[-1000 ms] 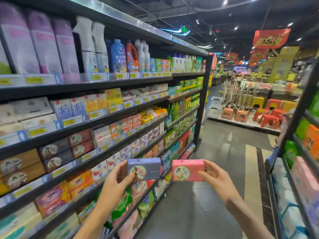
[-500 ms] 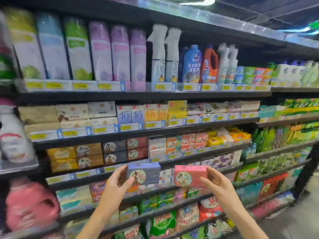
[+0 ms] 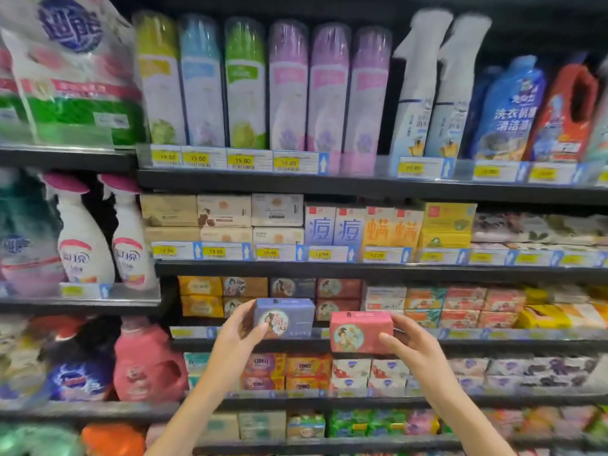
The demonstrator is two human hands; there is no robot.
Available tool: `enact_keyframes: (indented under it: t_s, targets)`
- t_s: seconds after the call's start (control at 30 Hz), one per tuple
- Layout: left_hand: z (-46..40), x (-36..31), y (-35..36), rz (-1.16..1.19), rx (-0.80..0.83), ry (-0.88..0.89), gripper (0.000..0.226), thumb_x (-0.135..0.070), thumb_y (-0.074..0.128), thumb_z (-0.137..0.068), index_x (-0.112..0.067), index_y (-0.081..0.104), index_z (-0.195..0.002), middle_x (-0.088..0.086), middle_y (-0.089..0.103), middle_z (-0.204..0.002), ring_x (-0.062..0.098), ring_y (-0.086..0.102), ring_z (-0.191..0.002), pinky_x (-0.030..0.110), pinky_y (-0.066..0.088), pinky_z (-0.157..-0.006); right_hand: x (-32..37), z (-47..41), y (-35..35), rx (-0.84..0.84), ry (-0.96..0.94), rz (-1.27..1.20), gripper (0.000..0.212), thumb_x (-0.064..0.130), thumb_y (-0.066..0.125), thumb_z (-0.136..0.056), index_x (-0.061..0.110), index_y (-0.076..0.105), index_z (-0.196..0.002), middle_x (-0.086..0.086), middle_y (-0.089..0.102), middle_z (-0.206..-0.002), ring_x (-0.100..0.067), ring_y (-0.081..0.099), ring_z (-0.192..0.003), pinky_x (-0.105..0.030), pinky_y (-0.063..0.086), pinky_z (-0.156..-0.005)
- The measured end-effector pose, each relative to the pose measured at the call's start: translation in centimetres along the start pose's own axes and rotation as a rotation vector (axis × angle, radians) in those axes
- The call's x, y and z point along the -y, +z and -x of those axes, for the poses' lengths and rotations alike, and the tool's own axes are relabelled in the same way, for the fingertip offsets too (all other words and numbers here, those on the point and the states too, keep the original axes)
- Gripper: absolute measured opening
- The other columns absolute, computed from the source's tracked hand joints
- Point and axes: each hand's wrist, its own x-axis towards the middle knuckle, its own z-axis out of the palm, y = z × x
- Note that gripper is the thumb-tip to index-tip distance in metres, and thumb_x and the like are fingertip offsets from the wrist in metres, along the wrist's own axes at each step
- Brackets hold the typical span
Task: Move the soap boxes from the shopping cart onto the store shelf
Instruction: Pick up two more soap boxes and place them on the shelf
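Black store shelf tiers hold rows of stacked soap boxes, with yellow, brown, dark and red ones at twelve o'clock from the hands. Since half a second ago the view has swung square to the shelf and both boxes have come closer to it. The left hand grips the blue soap box by its left end, and at three o'clock from it the right hand grips the pink soap box by its right end, both arms raised.

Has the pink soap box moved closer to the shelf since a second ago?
Yes. The pink soap box, held by the right hand, was out over the aisle; now it sits before the shelf edge, near the matching reddish boxes.
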Motion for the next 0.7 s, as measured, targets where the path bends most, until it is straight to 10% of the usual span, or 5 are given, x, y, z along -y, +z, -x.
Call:
enact_keyframes:
  t_s: [0.17, 0.37, 0.7]
  targets:
    - [-4.4, 1.8, 0.0, -0.05, 0.042, -0.009, 0.052, -0.028, 0.069, -0.095, -0.029, 0.048, -0.143, -0.01, 0.06, -0.138, 0.007, 0.057, -0.127, 0.043, 0.044, -0.112, -0.8, -2.6, 1.6, -0.035, 0.011, 0.015, 0.033, 0.021, 0.07, -0.092, 0.046, 0.059, -0.11, 0.027, 0.07, -0.105, 0.01, 0.065, -0.098, -0.015, 0.054, -0.074]
    - [-7.2, 3.0, 2.0, -0.107, 0.071, -0.037, 0.046, -0.019, 0.066, -0.096, -0.023, 0.044, -0.137, -0.01, 0.055, -0.129, 0.01, 0.053, -0.122, 0.024, 0.038, -0.102, -2.8, -4.4, 2.5, -0.048, 0.033, 0.036, 0.039, 0.026, 0.071, -0.091, 0.042, 0.053, -0.123, 0.035, 0.058, -0.115, 0.019, 0.059, -0.1, -0.013, 0.052, -0.079]
    - [-7.8, 5.6, 3.3, -0.604, 0.0, 0.136, 0.047, -0.024, 0.063, -0.098, -0.012, 0.051, -0.141, 0.001, 0.052, -0.134, 0.021, 0.053, -0.125, 0.031, 0.04, -0.109, -4.0, -5.9, 2.8, -0.039, 0.052, 0.016, 0.042, 0.029, 0.07, -0.091, 0.037, 0.053, -0.129, 0.033, 0.062, -0.114, 0.018, 0.059, -0.103, -0.021, 0.046, -0.094]
